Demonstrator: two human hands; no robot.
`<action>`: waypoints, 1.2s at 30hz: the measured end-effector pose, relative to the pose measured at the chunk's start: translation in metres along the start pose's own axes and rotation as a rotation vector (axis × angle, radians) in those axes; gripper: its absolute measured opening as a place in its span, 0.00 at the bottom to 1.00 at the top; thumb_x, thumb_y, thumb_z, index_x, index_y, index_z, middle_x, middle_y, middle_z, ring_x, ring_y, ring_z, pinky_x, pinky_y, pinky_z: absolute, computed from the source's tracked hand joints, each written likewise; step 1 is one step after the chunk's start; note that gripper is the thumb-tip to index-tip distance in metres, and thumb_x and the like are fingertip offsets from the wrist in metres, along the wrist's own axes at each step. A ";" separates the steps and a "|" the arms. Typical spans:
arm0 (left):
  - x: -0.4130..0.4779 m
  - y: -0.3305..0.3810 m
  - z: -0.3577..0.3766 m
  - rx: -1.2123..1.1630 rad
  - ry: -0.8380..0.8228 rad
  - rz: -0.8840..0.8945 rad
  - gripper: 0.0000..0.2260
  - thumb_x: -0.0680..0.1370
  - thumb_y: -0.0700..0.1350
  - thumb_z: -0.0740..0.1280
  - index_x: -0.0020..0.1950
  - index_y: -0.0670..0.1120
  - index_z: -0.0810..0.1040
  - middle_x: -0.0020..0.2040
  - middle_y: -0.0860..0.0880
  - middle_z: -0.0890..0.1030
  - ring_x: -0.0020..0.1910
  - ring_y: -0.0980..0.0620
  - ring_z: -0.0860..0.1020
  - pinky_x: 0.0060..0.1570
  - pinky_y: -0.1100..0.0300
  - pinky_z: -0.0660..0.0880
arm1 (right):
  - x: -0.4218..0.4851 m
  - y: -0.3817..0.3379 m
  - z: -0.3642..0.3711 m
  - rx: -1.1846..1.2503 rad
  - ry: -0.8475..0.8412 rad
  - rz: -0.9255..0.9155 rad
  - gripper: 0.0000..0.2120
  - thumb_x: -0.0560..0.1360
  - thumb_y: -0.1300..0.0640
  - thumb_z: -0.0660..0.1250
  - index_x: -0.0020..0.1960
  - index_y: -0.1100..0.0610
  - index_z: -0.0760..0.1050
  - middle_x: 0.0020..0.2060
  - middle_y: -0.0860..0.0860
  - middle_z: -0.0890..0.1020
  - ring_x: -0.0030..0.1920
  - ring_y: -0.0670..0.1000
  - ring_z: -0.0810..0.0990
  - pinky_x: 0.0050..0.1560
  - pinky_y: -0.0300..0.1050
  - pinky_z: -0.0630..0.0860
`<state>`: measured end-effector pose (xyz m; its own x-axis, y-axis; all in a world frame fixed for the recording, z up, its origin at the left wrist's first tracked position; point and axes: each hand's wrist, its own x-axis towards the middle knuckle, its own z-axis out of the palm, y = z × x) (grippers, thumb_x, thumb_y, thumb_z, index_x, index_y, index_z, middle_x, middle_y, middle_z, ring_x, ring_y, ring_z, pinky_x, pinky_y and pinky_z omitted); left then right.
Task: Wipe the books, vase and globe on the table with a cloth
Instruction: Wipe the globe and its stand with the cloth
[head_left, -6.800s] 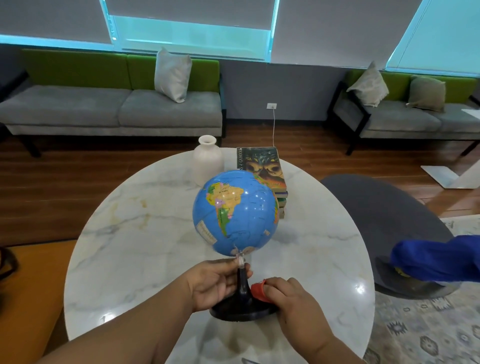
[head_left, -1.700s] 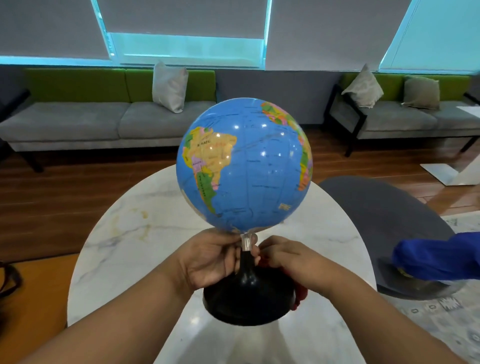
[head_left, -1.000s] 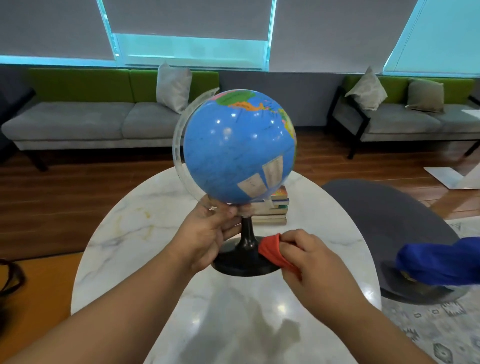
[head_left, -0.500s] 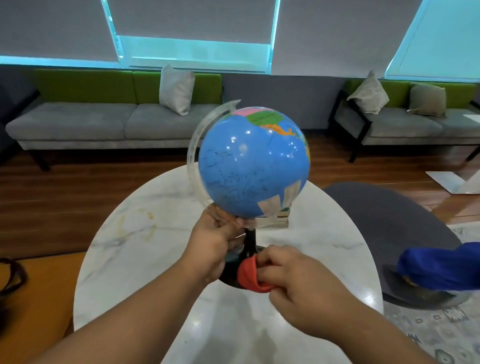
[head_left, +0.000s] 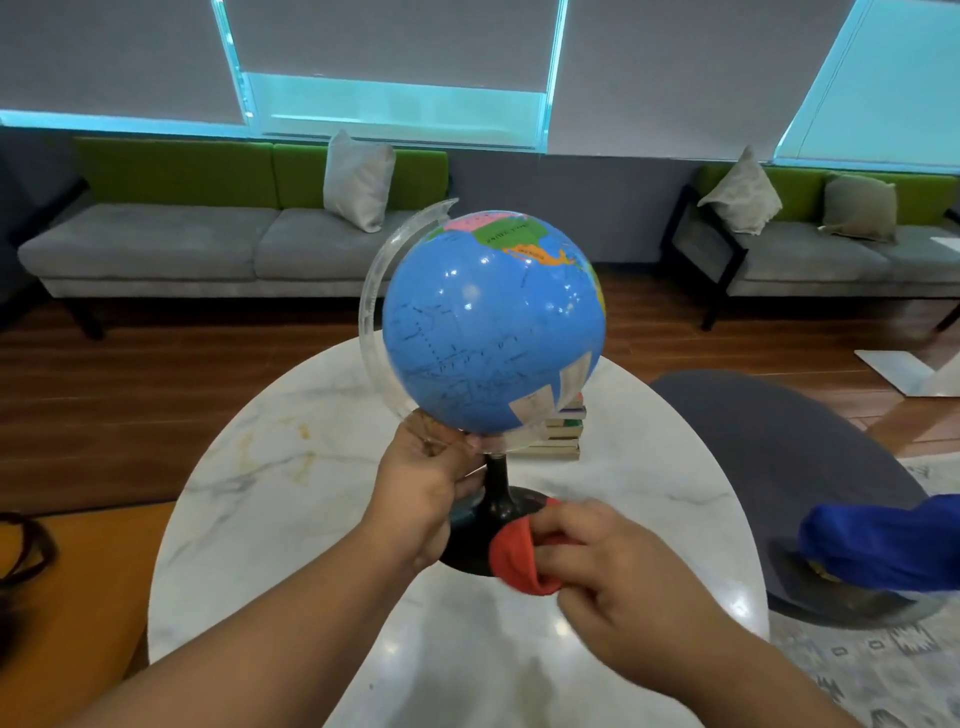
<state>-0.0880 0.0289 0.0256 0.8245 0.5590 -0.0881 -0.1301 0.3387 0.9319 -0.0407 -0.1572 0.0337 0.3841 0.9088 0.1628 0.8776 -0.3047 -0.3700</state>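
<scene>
Right hand (head_left: 613, 582) nearest, low right. Its fingers are curled and pinch a bunched red cloth (head_left: 519, 564). The cloth is pressed on the near-right rim of the black base (head_left: 467, 543) of the globe (head_left: 493, 322). The base lies just left of and beyond those fingers, touching the cloth.

Left hand (head_left: 426, 488) is a bit farther, left of the black stem (head_left: 498, 483). Fingers and thumb are clamped on the lower end of the clear arc (head_left: 374, 312), right under the ball.

The globe sits at the near-middle of the round marble table (head_left: 260, 493). Cannot tell if the base is flat on the top or slightly lifted. The stem runs about upright, with the ball above both hands and the axis leaning up-left.

Judgement: base wipe in hand. The right hand is the working hand and nearer the base; the left only steadies. The next stroke likely goes round the rim or up the stem, so the cloth travels left and away from the fingers.

Books (head_left: 561, 439) are stacked beyond the base on the far side, partly hidden by the ball. Vase not in view. A grey chair (head_left: 779, 441) stands right of the table with a blue bundle (head_left: 883, 545) on it. Sofas (head_left: 208, 244) line the far wall.
</scene>
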 end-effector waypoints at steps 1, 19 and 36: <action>0.001 0.001 -0.003 0.012 -0.006 -0.007 0.11 0.76 0.33 0.67 0.48 0.50 0.73 0.45 0.43 0.84 0.49 0.46 0.83 0.47 0.53 0.78 | -0.002 0.008 -0.002 0.014 0.024 0.062 0.19 0.67 0.56 0.57 0.51 0.45 0.80 0.52 0.36 0.76 0.49 0.45 0.75 0.45 0.36 0.73; 0.001 -0.016 -0.041 0.134 -0.212 -0.142 0.14 0.73 0.35 0.71 0.57 0.44 0.76 0.52 0.40 0.83 0.52 0.43 0.82 0.50 0.52 0.79 | 0.032 0.029 -0.053 1.037 0.205 0.639 0.22 0.71 0.43 0.66 0.64 0.34 0.69 0.50 0.43 0.84 0.47 0.48 0.85 0.46 0.44 0.82; 0.010 -0.058 -0.082 0.286 0.070 -0.334 0.17 0.63 0.44 0.67 0.52 0.45 0.80 0.46 0.45 0.85 0.40 0.52 0.80 0.34 0.63 0.78 | 0.006 0.037 0.023 1.052 0.077 0.675 0.22 0.75 0.52 0.68 0.65 0.35 0.69 0.46 0.56 0.84 0.49 0.54 0.84 0.53 0.48 0.80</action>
<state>-0.1178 0.0767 -0.0581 0.7551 0.5074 -0.4151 0.3025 0.2921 0.9073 -0.0124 -0.1562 0.0003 0.7147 0.6302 -0.3034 -0.1409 -0.2951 -0.9450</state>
